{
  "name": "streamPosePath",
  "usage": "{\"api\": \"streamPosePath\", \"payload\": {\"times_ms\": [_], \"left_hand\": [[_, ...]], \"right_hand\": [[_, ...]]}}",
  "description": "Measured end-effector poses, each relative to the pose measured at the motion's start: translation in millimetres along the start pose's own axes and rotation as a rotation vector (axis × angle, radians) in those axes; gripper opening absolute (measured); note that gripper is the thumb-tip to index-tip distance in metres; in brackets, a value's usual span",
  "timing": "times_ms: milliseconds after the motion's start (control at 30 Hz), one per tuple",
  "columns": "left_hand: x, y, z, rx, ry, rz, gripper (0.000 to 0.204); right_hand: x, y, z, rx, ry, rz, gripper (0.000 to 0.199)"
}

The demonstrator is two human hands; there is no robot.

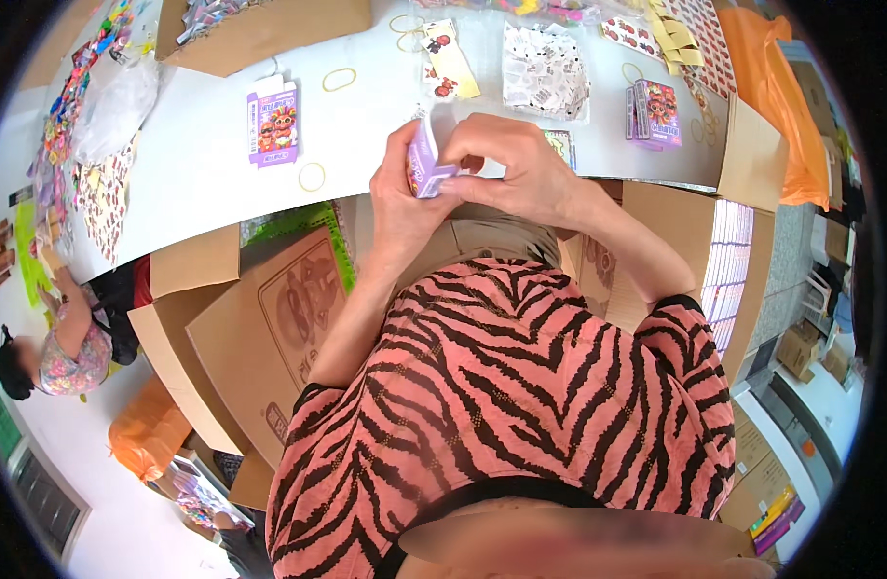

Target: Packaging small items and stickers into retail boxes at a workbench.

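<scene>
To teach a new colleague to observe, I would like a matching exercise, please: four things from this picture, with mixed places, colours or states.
Column 1
1. Left hand
2. Bag of white packets
3. Striped top
4. Lone purple box

Column 2
a. pink and black
b. on the table, left of both hands
c. holding a small purple carton
d. beyond the right hand

Pairs: 1-c, 2-d, 3-a, 4-b

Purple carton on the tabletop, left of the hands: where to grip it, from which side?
I'd pinch the carton across its long sides, about midway, with the left hand coming from above and the near edge. It lies printed face up, narrow across, and tabletop shows along both long sides. The far end looks open, so likely a weaker hold.
</scene>
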State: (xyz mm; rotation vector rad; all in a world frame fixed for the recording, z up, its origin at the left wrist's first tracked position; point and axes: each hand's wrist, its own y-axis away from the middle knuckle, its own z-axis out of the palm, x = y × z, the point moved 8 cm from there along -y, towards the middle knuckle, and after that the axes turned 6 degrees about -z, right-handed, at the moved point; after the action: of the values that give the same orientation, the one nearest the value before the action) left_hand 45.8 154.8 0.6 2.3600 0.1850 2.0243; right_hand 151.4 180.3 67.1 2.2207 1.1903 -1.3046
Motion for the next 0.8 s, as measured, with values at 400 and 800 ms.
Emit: {"api": "streamPosePath", "payload": {"times_ms": [400, 800], "left_hand": [[24.3, 1.5, -5.6, 0.124, 0.021, 0.095, 0.062], [2.8, 19.9, 41.6, -0.636, 0.864, -0.258, 0.06]], "right_hand": [[49.7, -4.1, -17.8, 0.165, -0.746, 0.046, 0.055], [11.3, 0.3, -35.9, 0.143, -0.457, -0.177, 0.042]]}}
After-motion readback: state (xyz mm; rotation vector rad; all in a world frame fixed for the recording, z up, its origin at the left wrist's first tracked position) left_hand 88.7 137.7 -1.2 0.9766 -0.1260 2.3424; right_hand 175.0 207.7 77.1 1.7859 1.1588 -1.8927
